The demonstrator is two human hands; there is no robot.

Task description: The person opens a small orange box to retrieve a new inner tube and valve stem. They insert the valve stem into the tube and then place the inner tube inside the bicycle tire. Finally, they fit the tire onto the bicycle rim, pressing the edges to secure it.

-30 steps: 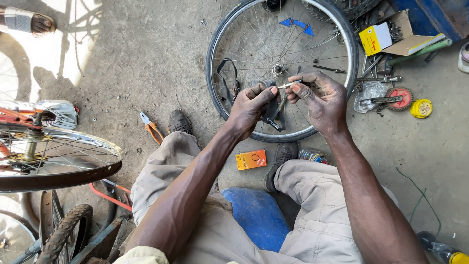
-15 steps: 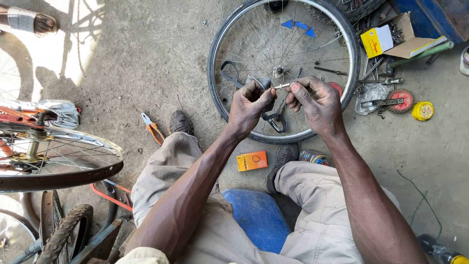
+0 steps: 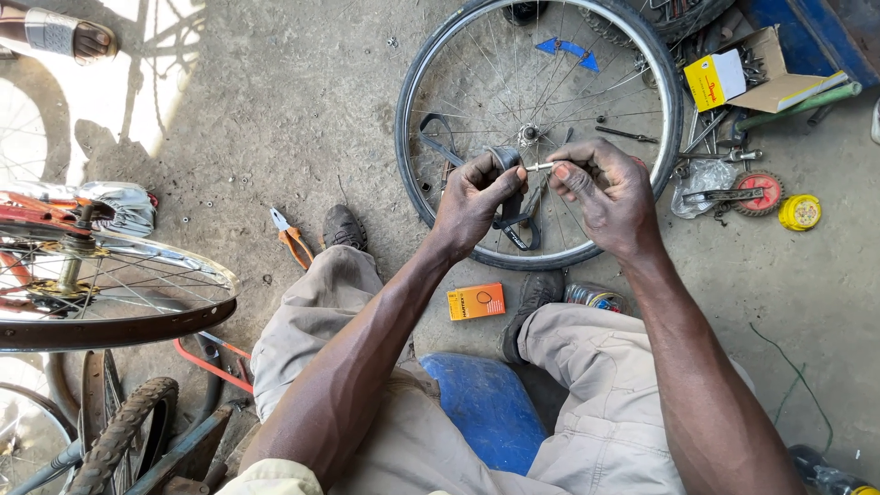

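While both hands pinch a valve stem (image 3: 539, 167), an orange box (image 3: 477, 301) lies below.

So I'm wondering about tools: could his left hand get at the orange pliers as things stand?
Probably, but not freely: the left hand is pinching a black inner tube with its valve. The pliers lie on bare ground beside his left shoe, nothing over them.

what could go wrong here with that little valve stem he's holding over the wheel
The small metal valve stem is only pinched between the fingertips of the left hand and right hand. If it slips, it could drop through the silver spoked bicycle wheel onto the gritty concrete floor and be hard to spot. The loose black rubber strip hanging from the left hand might also snag on the spokes.
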